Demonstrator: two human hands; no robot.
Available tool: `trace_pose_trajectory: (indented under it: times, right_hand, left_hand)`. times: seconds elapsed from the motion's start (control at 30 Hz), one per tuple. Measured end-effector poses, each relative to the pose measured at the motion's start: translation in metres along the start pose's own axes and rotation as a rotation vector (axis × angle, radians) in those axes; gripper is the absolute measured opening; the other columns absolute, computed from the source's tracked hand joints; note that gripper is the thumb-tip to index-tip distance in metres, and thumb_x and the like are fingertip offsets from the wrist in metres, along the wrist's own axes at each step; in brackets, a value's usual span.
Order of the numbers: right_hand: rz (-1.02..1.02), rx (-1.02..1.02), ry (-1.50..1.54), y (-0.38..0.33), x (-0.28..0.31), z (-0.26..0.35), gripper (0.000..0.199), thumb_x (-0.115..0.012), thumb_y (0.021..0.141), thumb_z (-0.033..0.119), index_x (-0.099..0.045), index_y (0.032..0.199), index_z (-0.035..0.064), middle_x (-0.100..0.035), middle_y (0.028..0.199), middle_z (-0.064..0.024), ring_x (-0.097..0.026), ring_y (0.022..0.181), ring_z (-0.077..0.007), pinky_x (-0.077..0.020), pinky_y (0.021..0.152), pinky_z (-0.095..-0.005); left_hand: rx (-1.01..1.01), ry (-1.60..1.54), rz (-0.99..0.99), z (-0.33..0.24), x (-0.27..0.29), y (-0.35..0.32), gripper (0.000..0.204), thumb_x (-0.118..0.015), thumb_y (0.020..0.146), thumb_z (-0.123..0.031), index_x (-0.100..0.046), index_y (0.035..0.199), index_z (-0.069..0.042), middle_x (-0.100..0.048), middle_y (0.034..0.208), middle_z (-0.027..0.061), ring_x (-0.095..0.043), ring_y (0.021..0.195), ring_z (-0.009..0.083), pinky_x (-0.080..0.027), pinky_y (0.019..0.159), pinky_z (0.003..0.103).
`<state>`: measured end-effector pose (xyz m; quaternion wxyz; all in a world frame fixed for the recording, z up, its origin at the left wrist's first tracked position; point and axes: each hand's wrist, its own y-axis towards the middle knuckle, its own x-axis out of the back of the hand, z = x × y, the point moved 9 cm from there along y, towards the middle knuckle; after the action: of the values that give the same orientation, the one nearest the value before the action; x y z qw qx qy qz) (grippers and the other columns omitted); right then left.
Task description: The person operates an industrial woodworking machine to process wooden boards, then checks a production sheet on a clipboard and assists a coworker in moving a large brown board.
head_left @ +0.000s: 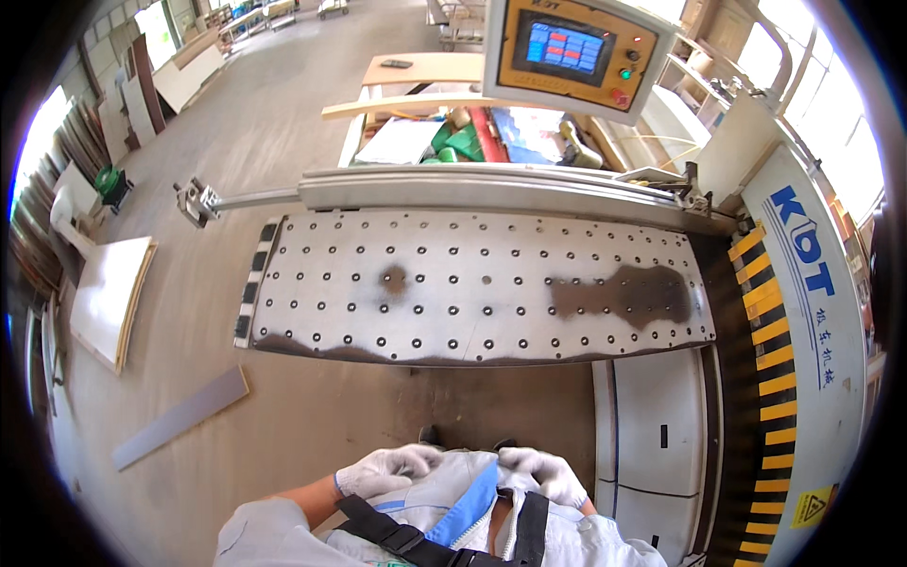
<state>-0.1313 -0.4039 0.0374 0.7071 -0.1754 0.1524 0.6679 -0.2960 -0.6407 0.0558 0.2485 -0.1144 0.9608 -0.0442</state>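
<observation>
Both my hands wear white gloves and are close in front of my body, at the front of my light grey jacket (pixel 453 487) with its blue trim. My left hand (pixel 385 470) has its fingers curled on the jacket's left side. On the other side, my right hand (pixel 545 474) is closed at the jacket's front edge, its fingertips partly hidden. Ahead of both hands, and apart from them, stretches a metal machine table (pixel 435 326) dotted with rows of small round fittings. Brown worn patches mark its surface.
A metal guide rail (pixel 472 194) runs along the table's far side. Above it hangs a control panel (pixel 567 57) with a lit screen. The machine body (pixel 803 274) with yellow-black stripes stands right. A grey board strip (pixel 184 416) and stacked panels (pixel 111 298) are on the left.
</observation>
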Motion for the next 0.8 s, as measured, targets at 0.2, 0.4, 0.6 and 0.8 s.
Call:
trace_pose_trajectory:
  times: [0.2,0.4,0.6,0.8]
  right_hand:
    - [-0.188,0.217,-0.565,-0.001,0.011,0.066,0.011,-0.077,0.1,-0.001,-0.068,0.095,0.0013,-0.076,0.117,-0.0119,-0.073,0.107,-0.0199,-0.0593,0.095,-0.0362]
    - [-0.241,-0.46,-0.377,-0.036,0.114,-0.007,0.03,-0.069,0.111,0.025,-0.078,0.116,-0.0029,-0.077,0.116,-0.0087,-0.068,0.107,-0.016,-0.0554,0.098,-0.0335]
    - [-0.354,-0.542,-0.614,-0.128,0.176,-0.053,0.037,-0.072,0.109,0.035,-0.081,0.118,0.0003,-0.082,0.107,-0.0221,-0.078,0.103,-0.023,-0.0604,0.093,-0.0382]
    - [-0.446,-0.275,-1.124,-0.141,0.197,-0.015,0.035,-0.078,0.104,0.039,-0.078,0.097,0.0044,-0.077,0.085,-0.0239,-0.08,0.083,-0.0382,-0.0625,0.077,-0.046]
  left_hand:
    - [-0.119,0.481,-0.33,-0.046,-0.015,0.041,0.013,-0.064,0.113,-0.012,-0.07,0.11,-0.002,-0.074,0.119,0.0062,-0.067,0.109,0.0164,-0.055,0.101,0.037]
    - [0.126,0.394,-0.153,-0.016,-0.006,0.085,0.014,-0.07,0.109,-0.013,-0.076,0.103,-0.003,-0.077,0.096,0.0037,-0.07,0.092,0.0137,-0.058,0.088,0.032]
    - [0.439,0.442,0.286,0.012,-0.1,0.049,0.018,-0.072,0.109,-0.02,-0.074,0.113,-0.003,-0.07,0.096,-0.0042,-0.06,0.087,0.0064,-0.052,0.078,0.028]
    - [0.431,0.382,0.299,-0.008,-0.149,0.071,0.018,-0.07,0.11,-0.022,-0.073,0.11,-0.005,-0.065,0.09,-0.0059,-0.057,0.083,0.0055,-0.05,0.076,0.027]
